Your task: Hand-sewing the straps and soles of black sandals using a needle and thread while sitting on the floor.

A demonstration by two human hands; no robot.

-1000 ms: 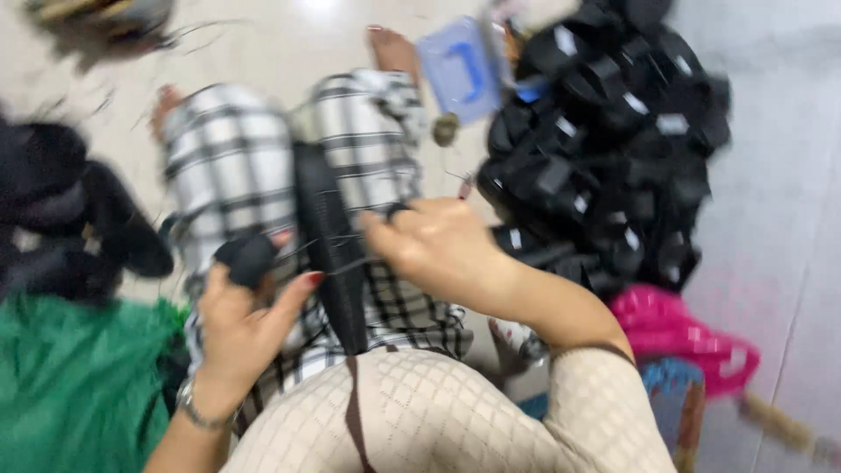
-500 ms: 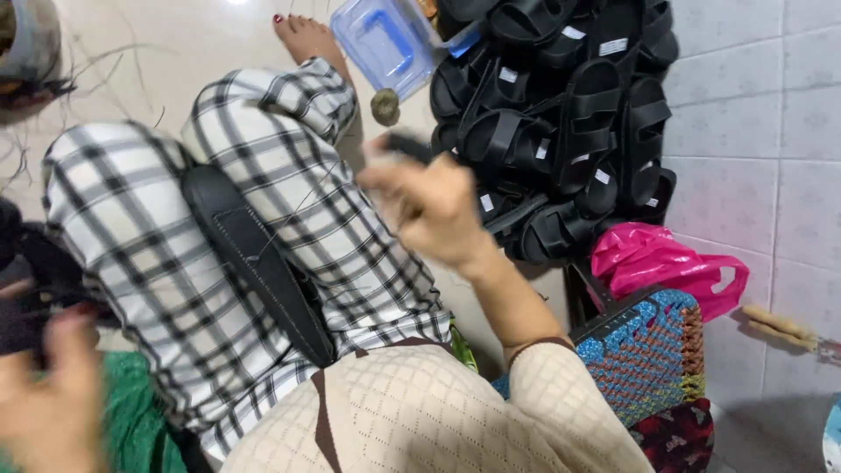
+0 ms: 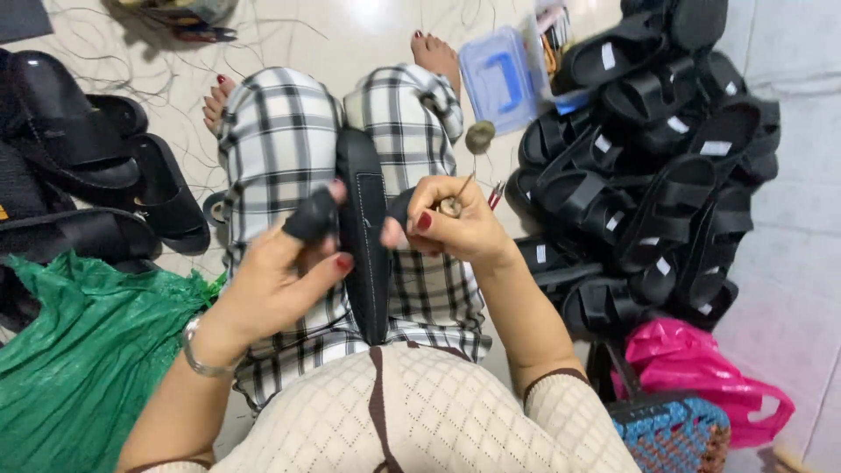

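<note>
Left hand (image 3: pixel 280 280) grip clenched around black sandal sole (image 3: pixel 363 236), right hand (image 3: pixel 455 229) pinching needle (image 3: pixel 462 186) just beside.

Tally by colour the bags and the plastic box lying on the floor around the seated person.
Green plastic bag: 1
Pink plastic bag: 1
Blue woven bag: 1
Blue plastic box: 1
Total: 4

Both hands (image 3: pixel 368 254) back at the black sole (image 3: pixel 366 236) — right hand (image 3: pixel 451 229) off the sandal pile (image 3: pixel 653 166)
</note>
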